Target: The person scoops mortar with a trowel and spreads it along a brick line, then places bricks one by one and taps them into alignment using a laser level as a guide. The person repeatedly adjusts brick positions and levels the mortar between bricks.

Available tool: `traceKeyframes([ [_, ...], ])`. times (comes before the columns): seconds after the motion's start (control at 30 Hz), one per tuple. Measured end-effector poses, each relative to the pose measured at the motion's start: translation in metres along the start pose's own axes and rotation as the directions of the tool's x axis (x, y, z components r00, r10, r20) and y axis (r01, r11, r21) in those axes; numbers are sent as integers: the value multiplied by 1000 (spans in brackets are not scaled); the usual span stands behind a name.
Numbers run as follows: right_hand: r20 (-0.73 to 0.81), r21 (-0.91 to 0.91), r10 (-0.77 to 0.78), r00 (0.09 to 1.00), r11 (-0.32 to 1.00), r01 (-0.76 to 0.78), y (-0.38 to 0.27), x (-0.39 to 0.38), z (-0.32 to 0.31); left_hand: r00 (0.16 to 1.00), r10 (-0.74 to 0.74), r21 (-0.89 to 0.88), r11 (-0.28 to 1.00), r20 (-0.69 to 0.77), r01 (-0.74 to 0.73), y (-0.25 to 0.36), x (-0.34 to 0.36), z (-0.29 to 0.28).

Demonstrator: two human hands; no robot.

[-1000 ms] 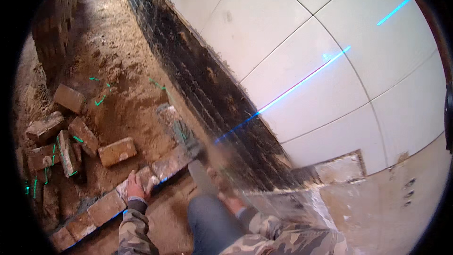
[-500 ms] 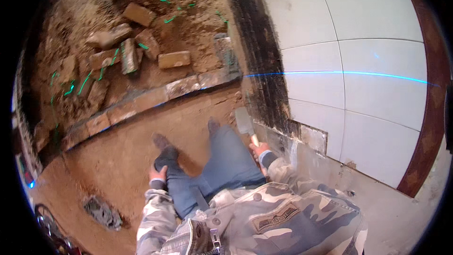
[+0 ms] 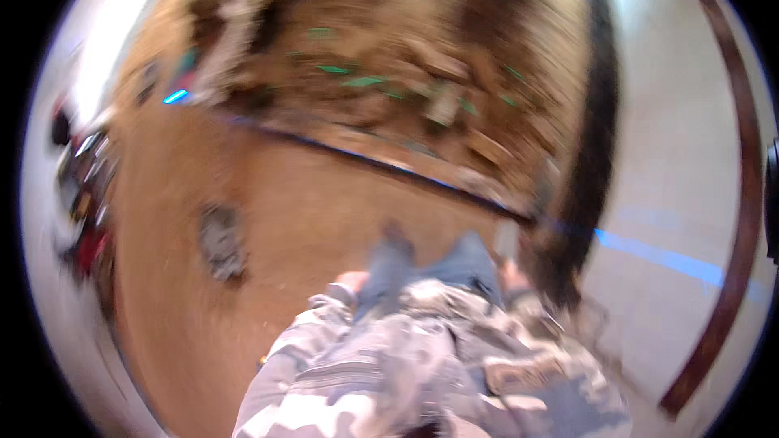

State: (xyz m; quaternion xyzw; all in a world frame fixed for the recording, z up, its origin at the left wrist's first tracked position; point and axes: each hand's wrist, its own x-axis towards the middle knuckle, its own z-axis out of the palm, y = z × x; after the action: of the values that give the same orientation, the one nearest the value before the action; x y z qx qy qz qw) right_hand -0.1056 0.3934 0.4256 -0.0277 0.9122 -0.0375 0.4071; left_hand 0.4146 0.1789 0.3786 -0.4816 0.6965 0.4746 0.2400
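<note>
The whole picture is smeared by motion. Beside my right leg, my right hand (image 3: pixel 513 276) holds a trowel, whose pale flat blade (image 3: pixel 506 238) points forward from the fist. My left hand (image 3: pixel 352 280) is by my left thigh, its fingers too blurred to make out. Ahead of my feet, a low row of bricks (image 3: pixel 381 152) crosses the ground. A blue laser line runs along it.
Loose bricks (image 3: pixel 489 148) and rubble lie beyond the row. On the right stands a white tiled wall (image 3: pixel 661 195) with a dark band along its edge. A grey lump (image 3: pixel 221 241) sits on the brown floor at left. Blurred items (image 3: pixel 89 186) crowd the far left.
My view has swung to the left, so the brick row and rubble appear farther right and more floor shows at left. The trowel stays in my right hand.
</note>
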Motion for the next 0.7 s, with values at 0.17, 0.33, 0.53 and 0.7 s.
traceKeyframes([
  [0.17, 98, 171, -171, 980, 973, 153, -76, -92, 13, 886, -461, -604, 694, 44, 391, -24, -71, -18],
  [0.33, 230, -38, -389, 892, 912, 408, -150, -64, 48, 837, -546, -791, 530, -43, 305, -32, -84, -28],
  [0.53, 224, -465, -488, 843, 707, 533, -251, -28, 126, 790, -587, -833, 517, -176, 198, -73, -71, -89],
  [0.7, 359, -429, -453, 816, 697, 575, -377, -105, 211, 790, -553, -678, 689, -264, 256, -182, -88, -123],
])
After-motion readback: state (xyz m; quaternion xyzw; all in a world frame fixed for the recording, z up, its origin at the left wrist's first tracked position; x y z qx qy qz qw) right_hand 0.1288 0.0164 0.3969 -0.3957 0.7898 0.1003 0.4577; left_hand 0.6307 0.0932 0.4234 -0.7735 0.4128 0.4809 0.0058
